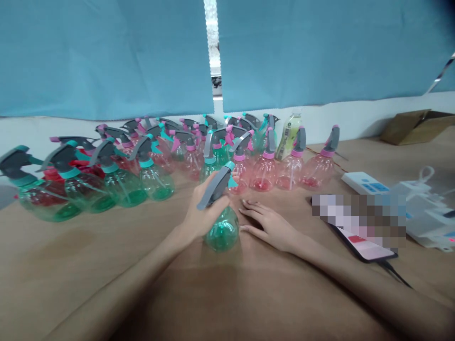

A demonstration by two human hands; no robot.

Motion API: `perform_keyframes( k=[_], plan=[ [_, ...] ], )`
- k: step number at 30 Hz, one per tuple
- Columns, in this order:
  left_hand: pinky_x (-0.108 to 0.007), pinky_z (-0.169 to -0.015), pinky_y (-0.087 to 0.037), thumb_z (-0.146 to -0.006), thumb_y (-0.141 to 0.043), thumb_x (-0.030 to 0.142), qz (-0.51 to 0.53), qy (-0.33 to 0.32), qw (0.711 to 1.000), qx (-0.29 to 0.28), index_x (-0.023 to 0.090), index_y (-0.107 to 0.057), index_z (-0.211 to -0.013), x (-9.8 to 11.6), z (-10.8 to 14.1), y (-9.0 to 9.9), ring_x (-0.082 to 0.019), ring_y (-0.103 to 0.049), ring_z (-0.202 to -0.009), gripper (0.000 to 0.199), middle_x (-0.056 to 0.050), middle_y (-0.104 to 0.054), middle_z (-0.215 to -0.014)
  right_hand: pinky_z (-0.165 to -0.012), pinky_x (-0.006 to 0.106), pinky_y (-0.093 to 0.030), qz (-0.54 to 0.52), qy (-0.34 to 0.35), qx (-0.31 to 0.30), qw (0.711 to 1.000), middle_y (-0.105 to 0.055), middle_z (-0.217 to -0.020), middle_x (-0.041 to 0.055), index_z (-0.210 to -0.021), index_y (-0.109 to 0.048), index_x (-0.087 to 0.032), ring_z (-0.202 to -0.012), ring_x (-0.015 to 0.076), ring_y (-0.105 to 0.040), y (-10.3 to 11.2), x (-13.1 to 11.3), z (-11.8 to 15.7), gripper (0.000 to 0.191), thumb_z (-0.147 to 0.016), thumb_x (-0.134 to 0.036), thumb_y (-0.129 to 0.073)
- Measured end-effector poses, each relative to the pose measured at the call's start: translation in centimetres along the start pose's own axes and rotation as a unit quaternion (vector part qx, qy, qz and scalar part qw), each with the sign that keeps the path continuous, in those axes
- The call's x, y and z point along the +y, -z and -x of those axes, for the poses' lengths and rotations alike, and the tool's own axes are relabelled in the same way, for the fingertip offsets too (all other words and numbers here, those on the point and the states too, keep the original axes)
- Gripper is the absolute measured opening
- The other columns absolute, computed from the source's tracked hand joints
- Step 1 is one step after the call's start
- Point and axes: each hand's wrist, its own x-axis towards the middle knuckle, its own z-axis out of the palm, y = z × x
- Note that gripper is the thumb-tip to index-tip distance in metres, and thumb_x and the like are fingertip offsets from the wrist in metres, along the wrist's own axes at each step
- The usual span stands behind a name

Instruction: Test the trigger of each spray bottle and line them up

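A clear green spray bottle [223, 231] with a grey and teal trigger head stands on the table in front of me. My left hand [204, 210] is wrapped round its neck from the left, and the bottle hides some of the fingers. Just to the right, my right hand [272, 225] lies palm down on the table, its fingers stretched out toward the bottle and holding nothing. Behind both hands stand several more spray bottles, among them a green one [156, 182] with a teal collar and a pink one [263, 173] with a pink collar.
On the right lie a phone [373, 246] with a cable, a white power strip [366, 183] and a translucent white plastic object [423, 213]. A labelled drink bottle [289, 135] stands among the sprayers. An open cardboard box [412, 127] sits at the back right, before a blue-covered wall.
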Motion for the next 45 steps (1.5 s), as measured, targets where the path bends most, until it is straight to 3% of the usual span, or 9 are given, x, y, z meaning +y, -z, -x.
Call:
perform_keyframes(
  k=[6, 12, 20, 26, 45],
  plan=[
    [-0.030, -0.067, -0.045, -0.075, -0.055, 0.018, 0.036, 0.025, 0.999, 0.001, 0.019, -0.054, -0.084, -0.06, 0.22, -0.20, -0.013, -0.046, -0.062, 0.009, 0.003, -0.050, -0.067, -0.111, 0.049, -0.034, 0.004, -0.003, -0.009, 1.000, -0.047, -0.144, 0.0140, -0.134, -0.052, -0.015, -0.136, 0.0272, -0.039, 0.21, -0.14, 0.03, 0.057, -0.093, -0.053, -0.044],
    [-0.028, -0.061, -0.042, -0.074, -0.054, 0.017, 0.033, 0.024, 0.999, 0.004, 0.020, -0.051, -0.079, 0.24, 0.04, -0.14, -0.012, -0.045, -0.059, 0.006, 0.003, -0.050, -0.067, -0.111, 0.051, -0.034, -0.014, 0.002, 0.000, 1.000, -0.046, -0.143, 0.0133, -0.134, -0.052, -0.017, -0.136, 0.0280, -0.039, 0.29, -0.12, 0.04, 0.054, -0.092, -0.051, -0.045],
    [-0.026, -0.055, -0.038, -0.074, -0.052, 0.014, 0.049, 0.014, 0.999, -0.003, 0.020, -0.051, -0.084, 0.41, 0.06, -0.20, -0.011, -0.043, -0.056, 0.011, 0.005, -0.049, -0.064, -0.111, 0.051, -0.033, -0.030, 0.000, 0.004, 1.000, -0.048, -0.143, 0.0112, -0.135, -0.052, -0.021, -0.136, 0.0278, -0.038, 0.25, 0.00, 0.13, 0.054, -0.092, -0.052, -0.046],
    [-0.026, -0.055, -0.034, -0.076, -0.054, 0.016, 0.051, 0.009, 0.999, 0.000, 0.020, -0.048, -0.080, 0.50, 0.00, -0.32, -0.011, -0.041, -0.058, 0.009, 0.005, -0.044, -0.065, -0.112, 0.049, -0.032, -0.020, 0.000, -0.007, 1.000, -0.046, -0.144, 0.0128, -0.135, -0.052, -0.017, -0.136, 0.0272, -0.038, 0.26, 0.04, 0.10, 0.055, -0.092, -0.052, -0.045],
    [-0.027, -0.059, -0.039, -0.076, -0.053, 0.016, 0.036, 0.010, 0.999, -0.002, 0.020, -0.055, -0.089, 0.49, 0.13, -0.23, -0.013, -0.046, -0.061, 0.014, 0.003, -0.052, -0.068, -0.111, 0.052, -0.034, -0.028, 0.003, 0.008, 1.000, -0.048, -0.143, 0.0118, -0.134, -0.053, -0.020, -0.136, 0.0276, -0.039, 0.13, 0.06, 0.15, 0.053, -0.092, -0.052, -0.045]
  ],
)
